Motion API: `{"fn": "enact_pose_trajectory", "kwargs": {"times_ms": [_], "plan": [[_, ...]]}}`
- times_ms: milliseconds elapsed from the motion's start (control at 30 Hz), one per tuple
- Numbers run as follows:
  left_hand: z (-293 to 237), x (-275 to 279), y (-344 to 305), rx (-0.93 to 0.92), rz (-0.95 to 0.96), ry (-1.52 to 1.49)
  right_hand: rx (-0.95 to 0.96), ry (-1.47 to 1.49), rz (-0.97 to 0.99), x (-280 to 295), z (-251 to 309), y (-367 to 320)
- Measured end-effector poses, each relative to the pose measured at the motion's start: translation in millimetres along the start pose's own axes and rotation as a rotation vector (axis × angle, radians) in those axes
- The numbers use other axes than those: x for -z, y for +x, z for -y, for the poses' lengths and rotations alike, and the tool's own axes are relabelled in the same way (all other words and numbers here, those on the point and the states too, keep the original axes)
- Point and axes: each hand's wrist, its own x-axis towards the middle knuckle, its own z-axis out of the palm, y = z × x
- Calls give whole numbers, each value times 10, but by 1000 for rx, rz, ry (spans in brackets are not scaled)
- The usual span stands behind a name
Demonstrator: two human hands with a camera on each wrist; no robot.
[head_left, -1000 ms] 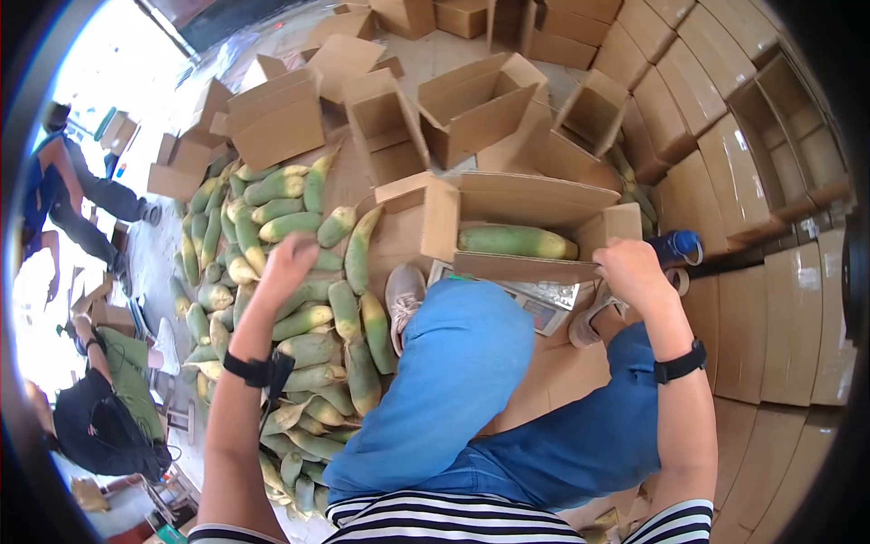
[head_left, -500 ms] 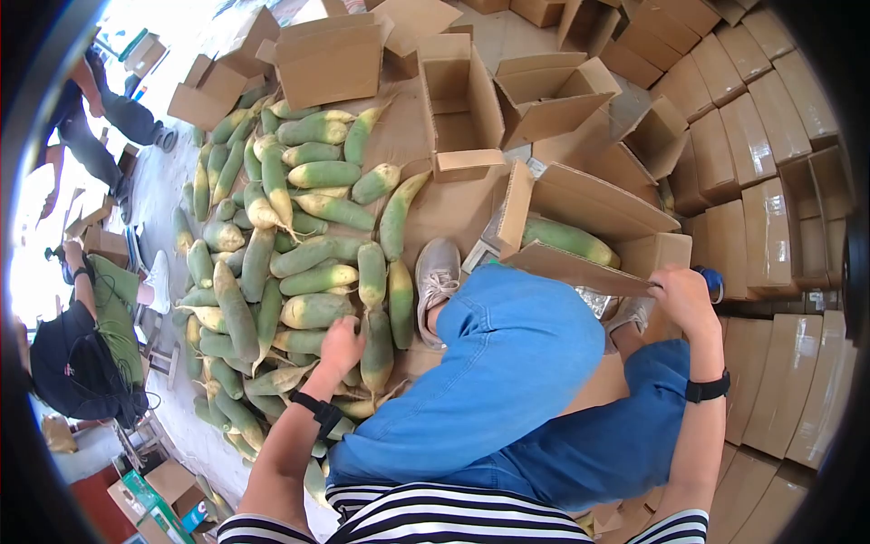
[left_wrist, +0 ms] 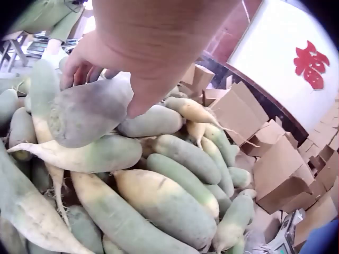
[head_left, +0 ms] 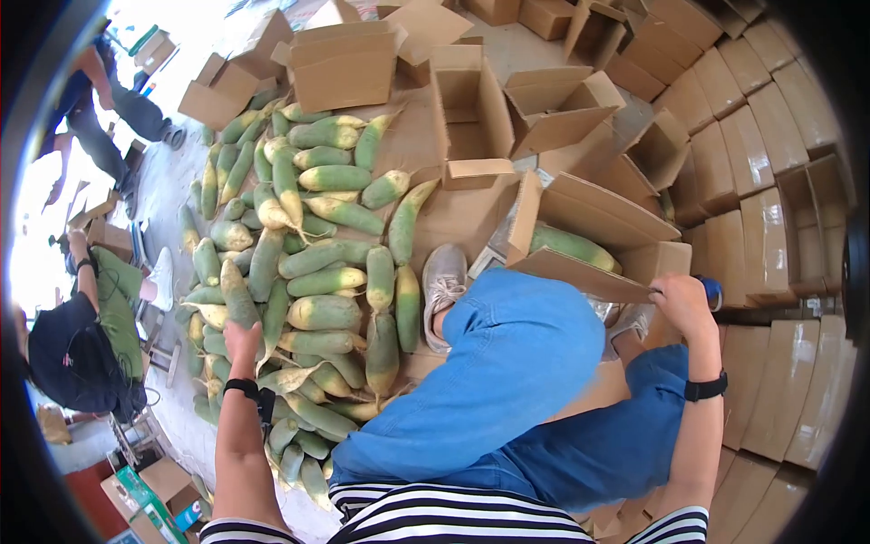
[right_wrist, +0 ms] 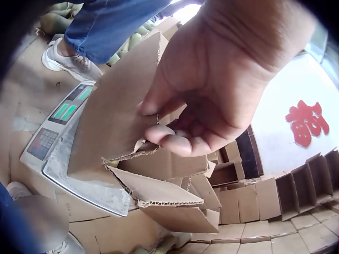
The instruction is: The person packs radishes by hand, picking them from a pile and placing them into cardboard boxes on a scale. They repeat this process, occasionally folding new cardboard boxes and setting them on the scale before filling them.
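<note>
Held radish: a thick green radish (head_left: 236, 295) in the left hand (head_left: 242, 340), above the pile; blunt-ended, skin matt and grey-green in the left wrist view.
Left hand: closed round the radish, thumb on one side, fingers over the other.
Right hand: thumb and fingers pinch the top edge of the open carton's wall (right_wrist: 116, 100); right hand (head_left: 684, 304) at the carton's near corner.
Open carton: brown corrugated board (head_left: 594, 272), long and narrow, flaps up; fluting shows on the cut edges. One radish (head_left: 575, 247), green with a paler end, lies lengthwise inside.
Scale: under the open carton; flat metal platform (right_wrist: 114, 200), keypad (right_wrist: 42, 144), green-lit displays (right_wrist: 66, 111). Digits and key legends too small to read.
Pile: radishes (head_left: 324, 313) below and around the left hand, smooth, tapering, green running to cream, some with thin root tails.
Writing: red character 福 (left_wrist: 311, 64) on a white panel (left_wrist: 280, 39); no brand name legible.
Ahead of hands: more open cartons (head_left: 344, 77), plain brown, flaps at odd angles.
Right of right hand: stacked cartons (head_left: 775, 218), clear tape shining on several.
Left of left hand: a seated person with a black backpack (head_left: 68, 349).
</note>
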Motion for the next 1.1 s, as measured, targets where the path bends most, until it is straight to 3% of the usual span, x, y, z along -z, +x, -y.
{"fn": "enact_pose_trajectory", "kwargs": {"times_ms": [133, 200, 267, 333, 400, 467, 533, 600, 700, 833, 933, 1033, 1100], "plan": [[392, -491, 367, 89, -32, -225, -10, -47, -28, 19, 66, -17], [333, -456, 257, 67, -54, -259, -12, -48, -14, -38, 32, 0], [452, -617, 319, -29, 64, -761, -16, -55, -42, -9, 72, -9], [246, -491, 82, 160, 186, -1069, -37, -34, -70, -45, 68, 1], [-142, -128, -424, 360, 325, -1191, -37, -15, -96, -92, 53, 24], [-281, -56, -768, 248, 409, -1245, -9, -32, -47, -108, 35, 39], [-495, 54, -1168, 23, 417, -1165, -29, -41, -35, -75, 67, 39], [-996, 493, -1634, 4, 458, -1104, -43, -75, -31, -127, 64, 55], [-1537, 841, -1839, -407, 581, -954, -35, -41, -73, -95, 86, 33], [-2210, 1082, -1752, -899, 528, -807, -50, -34, -63, -96, 97, 43], [-3362, 1808, -1927, -1291, 595, -343, -53, -25, -48, -97, 107, 32], [-4165, 1736, -2014, -1582, 612, -128, -70, -14, -61, -115, 113, 25], [-4624, 1805, -2381, -1487, 831, -34, -85, -24, -87, -123, 138, 17]]}}
